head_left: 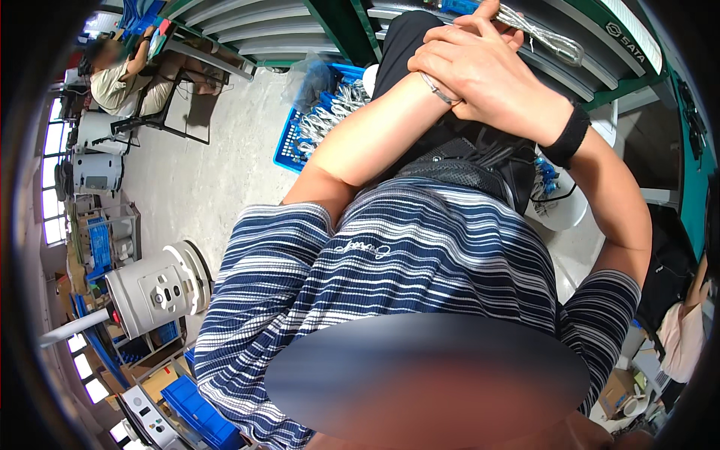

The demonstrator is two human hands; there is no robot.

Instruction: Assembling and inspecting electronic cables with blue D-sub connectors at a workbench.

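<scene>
My left hand, its forearm crossing in front of my body, is mostly covered by my right hand. The fingers that show are bent around one end of a coiled silver-grey cable bundle, which sticks out to the right. My right hand lies across the back of my left hand and wrist, its fingers folded over them. A thin bracelet circles my left wrist and a black wristband my right. Left of my legs, a blue basket holds many similar cables with blue parts.
Green-framed grey slatted panels stand at the far side. More cables with blue ends lie by my right side. A seated person works at the far left. A large whitish machine stands at left, near blue bins.
</scene>
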